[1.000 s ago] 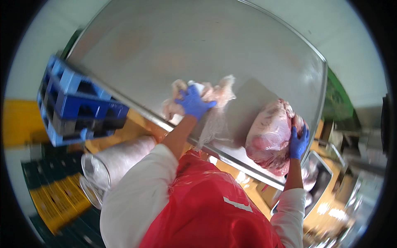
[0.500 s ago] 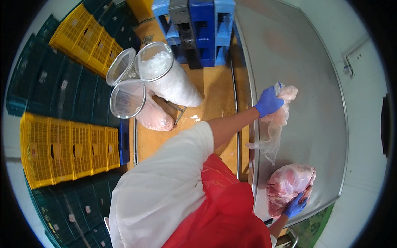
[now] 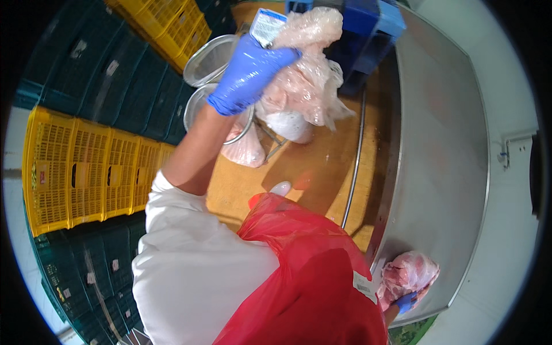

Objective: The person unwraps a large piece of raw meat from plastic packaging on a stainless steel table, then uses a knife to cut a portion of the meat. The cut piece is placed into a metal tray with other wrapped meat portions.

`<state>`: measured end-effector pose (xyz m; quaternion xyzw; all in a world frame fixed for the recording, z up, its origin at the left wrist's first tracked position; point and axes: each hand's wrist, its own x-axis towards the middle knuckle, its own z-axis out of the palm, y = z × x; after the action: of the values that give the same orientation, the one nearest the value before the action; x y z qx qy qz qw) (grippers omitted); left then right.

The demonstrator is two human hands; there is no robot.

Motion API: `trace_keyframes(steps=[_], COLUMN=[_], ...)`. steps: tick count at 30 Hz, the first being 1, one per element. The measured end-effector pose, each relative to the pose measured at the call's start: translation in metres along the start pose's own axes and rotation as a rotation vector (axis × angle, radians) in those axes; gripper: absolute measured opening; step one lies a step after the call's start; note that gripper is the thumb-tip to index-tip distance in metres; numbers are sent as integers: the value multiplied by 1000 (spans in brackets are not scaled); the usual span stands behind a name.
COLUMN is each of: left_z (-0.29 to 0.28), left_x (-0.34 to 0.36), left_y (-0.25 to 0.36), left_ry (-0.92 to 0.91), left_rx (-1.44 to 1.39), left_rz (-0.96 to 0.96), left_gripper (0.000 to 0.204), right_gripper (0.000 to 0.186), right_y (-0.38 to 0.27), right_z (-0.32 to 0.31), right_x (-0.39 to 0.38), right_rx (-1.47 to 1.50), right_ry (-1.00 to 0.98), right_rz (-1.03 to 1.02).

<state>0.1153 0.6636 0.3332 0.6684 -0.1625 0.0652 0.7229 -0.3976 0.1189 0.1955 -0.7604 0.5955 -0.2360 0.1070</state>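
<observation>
My left hand (image 3: 247,72), in a blue glove, is closed around a crumpled clear plastic bag (image 3: 307,80) with a pinkish tint. A white and blue label (image 3: 267,26) sticks up beside the fingers. The hand is raised off the table, over the ring-held waste bags. At the lower right, a large chunk of raw meat (image 3: 411,270) lies on the metal table (image 3: 443,144). My right hand (image 3: 406,302), also gloved in blue, grips its near lower edge; the meat partly hides the fingers.
Metal rings (image 3: 210,60) hold open clear bags on a stand, partly covered by my left arm. One bag with pinkish contents (image 3: 244,150) hangs below. Yellow crates (image 3: 86,172) and dark green crates (image 3: 75,63) are stacked at left. Blue pallets (image 3: 368,40) stand at the back.
My left hand has carried the plastic bag from above the table leftward, over the waste bags. My right hand remains on the meat; the view has shifted.
</observation>
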Motion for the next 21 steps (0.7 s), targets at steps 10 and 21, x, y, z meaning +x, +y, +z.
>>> trace_keyframes(steps=[10,21], left_z=[-163,-263], left_x=[13,5], left_y=[55,110], left_ry=[256,459], left_rx=[232,206], left_rz=[92,325], left_gripper=[39,50], right_gripper=[68,79], right_y=[-65,-41], right_z=[-8,15], right_x=[-88,-87], right_rx=[116,53], right_ry=[144,109], right_rz=[-58,34])
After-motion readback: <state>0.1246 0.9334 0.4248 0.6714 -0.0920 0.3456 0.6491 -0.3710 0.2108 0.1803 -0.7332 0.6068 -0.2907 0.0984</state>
